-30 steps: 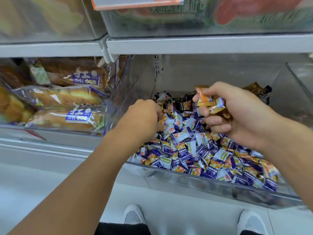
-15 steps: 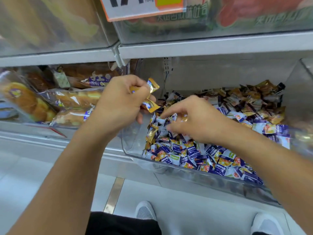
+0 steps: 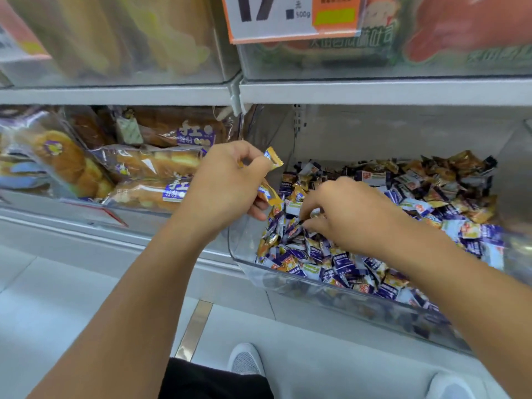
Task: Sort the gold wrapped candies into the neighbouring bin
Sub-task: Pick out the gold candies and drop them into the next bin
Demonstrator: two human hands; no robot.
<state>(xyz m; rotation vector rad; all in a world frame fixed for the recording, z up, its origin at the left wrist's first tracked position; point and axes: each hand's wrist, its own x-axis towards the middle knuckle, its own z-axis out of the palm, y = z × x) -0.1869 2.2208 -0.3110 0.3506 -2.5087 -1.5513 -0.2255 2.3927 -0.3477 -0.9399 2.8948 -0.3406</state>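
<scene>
At the bottom of the frame, two pale grey shoes (image 3: 247, 360) stand on the light tiled floor (image 3: 51, 298), which is crossed by a thin brass-coloured strip (image 3: 193, 331). Above them, both bare forearms reach up toward the shelving. In the centre, the left hand (image 3: 227, 188) is curled round a few gold wrapped candies (image 3: 272, 160), whose crimped ends stick out above and below its fingers; it hangs over the left wall of the clear plastic candy bin (image 3: 244, 254). Just to its right, the right hand (image 3: 348, 214) reaches down into that bin with its fingertips bent into the heap of purple-and-white wrapped candies (image 3: 339, 263); whether it pinches one cannot be told. More gold and dark wrapped sweets (image 3: 460, 168) lie at the back right of the heap. At centre left, the neighbouring clear bin holds bagged golden bread loaves (image 3: 155, 165). Farther up, a grey shelf edge (image 3: 374, 90) runs across, with an orange-and-white price tag (image 3: 290, 18) at the top.
</scene>
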